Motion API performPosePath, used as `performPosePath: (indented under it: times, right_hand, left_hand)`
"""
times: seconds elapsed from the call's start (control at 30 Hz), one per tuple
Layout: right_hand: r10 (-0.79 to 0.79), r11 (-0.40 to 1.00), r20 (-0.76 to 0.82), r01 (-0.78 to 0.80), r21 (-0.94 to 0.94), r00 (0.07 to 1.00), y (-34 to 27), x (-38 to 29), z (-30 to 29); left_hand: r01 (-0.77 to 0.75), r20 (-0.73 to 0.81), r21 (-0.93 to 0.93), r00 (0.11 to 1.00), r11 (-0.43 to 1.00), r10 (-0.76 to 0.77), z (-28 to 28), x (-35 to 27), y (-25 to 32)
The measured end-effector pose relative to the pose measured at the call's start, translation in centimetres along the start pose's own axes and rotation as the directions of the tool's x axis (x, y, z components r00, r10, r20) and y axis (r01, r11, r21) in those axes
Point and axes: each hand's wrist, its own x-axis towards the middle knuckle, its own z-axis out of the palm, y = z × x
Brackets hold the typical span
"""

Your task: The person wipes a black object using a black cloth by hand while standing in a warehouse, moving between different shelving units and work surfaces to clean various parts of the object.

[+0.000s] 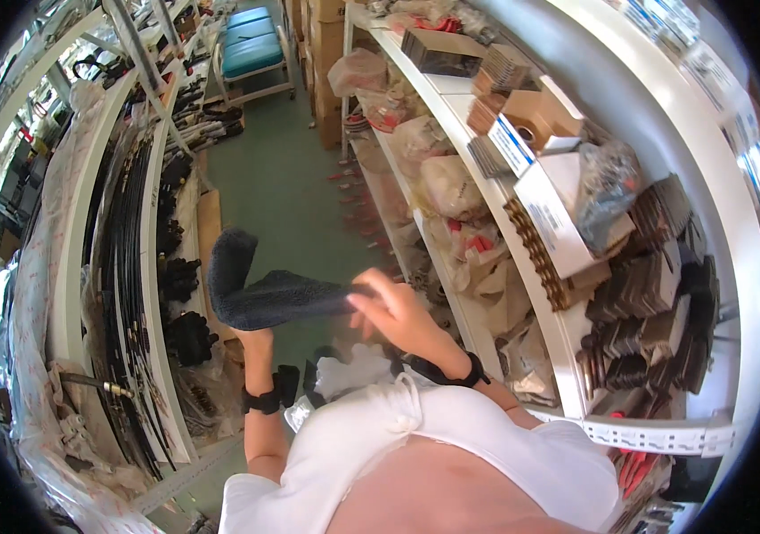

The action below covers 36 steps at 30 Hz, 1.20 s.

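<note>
A dark grey fuzzy cloth (289, 302) stretches sideways between my hands, above the green floor of the aisle. Its left end wraps over my left hand (251, 339), hiding the fingers and leaving the heel and wrist bare. The upper part of that end bends upward. On the other side, my right hand (393, 312) pinches the cloth's narrow right end between thumb and fingers; it is slightly blurred. Black bands circle both wrists.
Long black cables (122, 267) fill the left shelf unit. Bagged parts (453, 187), an open carton (543, 117) and stacked flat metal pieces (640, 287) crowd the right shelves. Down the green aisle (259, 173) stand a blue-padded folding seat (249, 43) and stacked cardboard boxes (323, 73).
</note>
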Motion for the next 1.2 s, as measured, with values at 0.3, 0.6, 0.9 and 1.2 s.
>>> performPosePath:
  times: [0.3,0.6,0.9,1.2]
  right_hand:
    - [-0.051,0.998,-0.447,0.032,-0.051,0.893,3.2,4.5,-2.1]
    - [-0.128,0.986,-0.521,0.055,-0.155,0.844,3.9,15.4,-0.4]
    - [-0.295,0.852,-0.289,0.114,-0.511,0.911,2.5,27.0,3.7]
    - [-0.308,0.895,-0.187,0.217,-0.389,0.933,6.4,37.0,1.7]
  left_hand:
    - [0.214,0.092,-0.082,0.974,0.973,-0.207,9.4,5.2,-2.6]
    - [-0.152,0.693,0.146,0.721,0.977,0.008,14.3,15.1,-2.4]
    - [-0.03,0.69,0.046,0.723,0.998,-0.01,12.7,24.6,-3.9]
    - [-0.14,0.751,0.109,0.66,0.984,0.011,15.3,31.9,-7.0]
